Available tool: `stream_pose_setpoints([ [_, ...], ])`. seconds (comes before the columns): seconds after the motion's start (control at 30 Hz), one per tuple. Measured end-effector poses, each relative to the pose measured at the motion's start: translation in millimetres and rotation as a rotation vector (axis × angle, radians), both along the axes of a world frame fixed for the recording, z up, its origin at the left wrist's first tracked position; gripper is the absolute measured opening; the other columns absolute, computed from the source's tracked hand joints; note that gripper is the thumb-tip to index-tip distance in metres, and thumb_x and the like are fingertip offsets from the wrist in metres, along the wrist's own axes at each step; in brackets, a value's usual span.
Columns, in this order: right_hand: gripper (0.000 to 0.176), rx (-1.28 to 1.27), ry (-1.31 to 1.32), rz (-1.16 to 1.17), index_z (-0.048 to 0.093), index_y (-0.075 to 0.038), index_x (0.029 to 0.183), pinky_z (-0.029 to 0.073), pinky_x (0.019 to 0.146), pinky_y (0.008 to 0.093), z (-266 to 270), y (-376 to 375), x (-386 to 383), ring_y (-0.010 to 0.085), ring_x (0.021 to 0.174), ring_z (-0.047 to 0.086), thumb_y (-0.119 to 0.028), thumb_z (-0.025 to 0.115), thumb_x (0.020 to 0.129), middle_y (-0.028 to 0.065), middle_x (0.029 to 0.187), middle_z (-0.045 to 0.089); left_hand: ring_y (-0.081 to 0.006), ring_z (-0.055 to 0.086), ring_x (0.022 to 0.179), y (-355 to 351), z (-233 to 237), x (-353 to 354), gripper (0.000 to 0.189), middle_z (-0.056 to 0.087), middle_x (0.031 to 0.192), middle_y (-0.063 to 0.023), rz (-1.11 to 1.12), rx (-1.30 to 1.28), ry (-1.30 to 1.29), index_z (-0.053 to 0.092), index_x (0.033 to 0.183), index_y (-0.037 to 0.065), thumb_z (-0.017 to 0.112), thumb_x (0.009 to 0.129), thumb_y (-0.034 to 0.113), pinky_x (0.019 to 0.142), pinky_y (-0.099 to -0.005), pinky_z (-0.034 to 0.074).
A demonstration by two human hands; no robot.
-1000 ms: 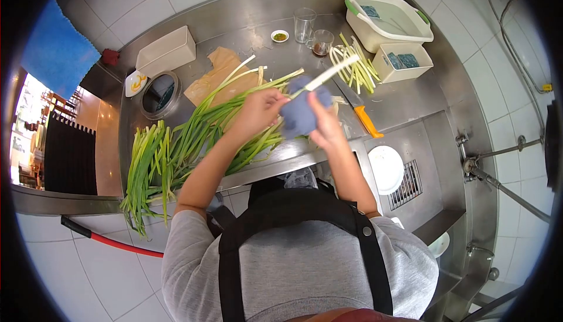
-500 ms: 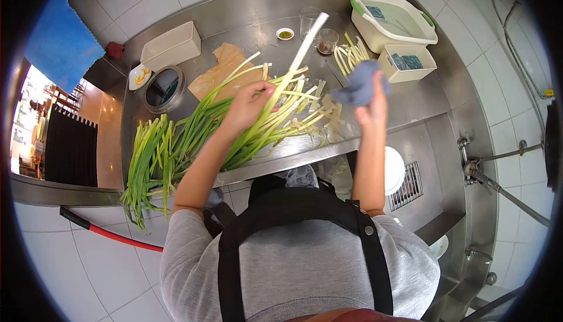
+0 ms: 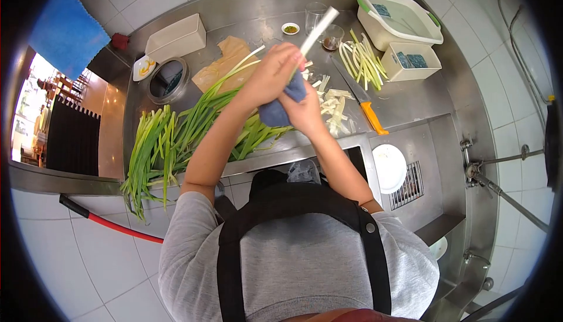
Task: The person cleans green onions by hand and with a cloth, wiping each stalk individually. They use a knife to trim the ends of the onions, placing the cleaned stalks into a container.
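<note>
My left hand (image 3: 275, 73) is closed round a long green onion (image 3: 316, 31), whose white end points up and to the right. Close below it, my right hand (image 3: 303, 111) grips a blue-grey cloth (image 3: 274, 114) wrapped against the same stalk. Under and left of my hands lies a heap of green onions (image 3: 202, 114), their leaves hanging over the counter's front edge. White trimmings (image 3: 335, 109) are scattered just right of my right hand. A knife with an orange handle (image 3: 373, 118) rests farther right, beside a small pile of pale stalks (image 3: 365, 61).
Along the back stand a cream bin (image 3: 176, 39), a small sauce dish (image 3: 290, 29), glasses (image 3: 332, 39) and a white tub of water (image 3: 399, 20). A brown paper sheet (image 3: 220, 67) lies behind the heap. At right, a sink holds a white plate (image 3: 389, 168).
My right hand has swung left with the cloth and brought it onto the stalk beside my left hand. The orange-handled knife has come into sight.
</note>
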State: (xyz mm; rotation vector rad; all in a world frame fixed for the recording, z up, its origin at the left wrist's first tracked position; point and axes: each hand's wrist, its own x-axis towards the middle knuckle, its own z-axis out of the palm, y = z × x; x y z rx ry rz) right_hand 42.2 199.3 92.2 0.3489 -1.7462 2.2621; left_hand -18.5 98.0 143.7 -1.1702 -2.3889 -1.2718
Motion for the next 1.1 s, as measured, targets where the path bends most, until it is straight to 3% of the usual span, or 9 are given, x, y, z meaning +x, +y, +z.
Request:
stream_pose_setpoints([
  [0.07,0.026,0.037,-0.006,0.058,0.058,0.002,0.102,0.048,0.073,0.0282,-1,-6,4,0.0147,0.081,0.062,-0.009,0.065,0.080,0.0094,0.087,0.065,-0.0183,0.052,0.092,-10,9,2,0.027,0.058,0.094,-0.0062,0.045,0.397,-0.369,0.055,0.085,0.004,0.037,0.095,0.021,0.087,-0.0308,0.038],
  [0.2,0.032,0.553,0.032,0.102,0.058,0.004,0.092,0.046,0.066,0.0373,-42,-14,12,0.0360,0.071,0.058,-0.020,0.070,0.075,0.0216,0.078,0.058,-0.0163,0.052,0.061,-49,89,16,0.027,0.056,0.079,-0.0090,0.292,0.973,-0.263,0.050,0.090,0.004,0.035,0.097,0.025,0.055,-0.0241,0.045],
  [0.33,0.030,0.758,0.105,0.049,0.059,0.004,0.087,0.046,0.066,0.0438,-61,-1,17,0.0399,0.073,0.057,-0.021,0.068,0.072,0.0204,0.077,0.060,-0.0057,0.031,0.048,-146,155,19,0.024,0.037,0.060,0.0017,-0.135,1.137,-0.070,0.048,0.083,0.004,0.040,0.095,0.024,0.043,-0.0207,0.024],
  [0.5,0.033,0.950,-0.182,-0.024,0.062,0.004,0.091,0.048,0.071,0.0399,-100,36,18,0.0378,0.080,0.060,-0.022,0.070,0.071,0.0229,0.083,0.062,-0.0101,0.040,0.054,-250,233,17,0.024,0.047,0.069,-0.0050,-0.079,0.888,0.265,0.051,0.083,0.001,0.038,0.093,0.018,0.052,-0.0255,0.034],
  [0.63,0.037,0.708,-0.396,-0.061,0.062,0.004,0.098,0.049,0.071,0.0353,-118,70,21,0.0332,0.078,0.064,-0.023,0.071,0.073,0.0226,0.084,0.064,-0.0105,0.047,0.072,-163,226,1,0.036,0.058,0.084,-0.0007,0.890,0.169,0.424,0.062,0.106,0.008,0.042,0.092,0.034,0.065,-0.0243,0.038],
  [0.73,0.035,0.566,-0.399,-0.160,0.062,0.004,0.097,0.049,0.070,0.0331,-120,84,29,0.0282,0.076,0.065,-0.021,0.072,0.074,0.0202,0.081,0.065,-0.0177,0.045,0.063,-155,140,-88,0.037,0.054,0.075,-0.0066,0.579,-0.356,0.312,0.060,0.098,0.010,0.037,0.094,0.037,0.061,-0.0341,0.039],
  [0.97,0.022,0.172,-0.506,-0.243,0.063,0.001,0.095,0.049,0.070,0.0270,-94,103,55,0.0123,0.075,0.060,-0.013,0.069,0.079,0.0071,0.083,0.066,-0.0351,0.060,0.082,-102,-140,-172,0.026,0.062,0.088,-0.0216,0.361,-0.624,-0.018,0.058,0.099,0.008,0.046,0.088,0.028,0.074,-0.0454,0.046],
  [1.03,0.021,0.017,-0.565,-0.261,0.063,0.001,0.095,0.048,0.070,0.0270,-89,108,55,0.0128,0.076,0.061,-0.012,0.068,0.079,0.0074,0.085,0.066,-0.0336,0.055,0.097,-81,-172,-143,0.030,0.060,0.101,-0.0186,0.215,-0.345,0.207,0.058,0.100,0.006,0.053,0.084,0.031,0.083,-0.0443,0.043],
  [1.1,0.026,-0.238,-0.606,-0.215,0.059,0.000,0.103,0.050,0.073,0.0303,-82,112,59,0.0163,0.082,0.061,-0.012,0.066,0.082,0.0085,0.092,0.064,-0.0352,0.049,0.106,-65,-164,-118,0.030,0.055,0.111,-0.0174,0.034,-0.533,0.070,0.058,0.104,0.005,0.058,0.083,0.028,0.089,-0.0423,0.039],
])
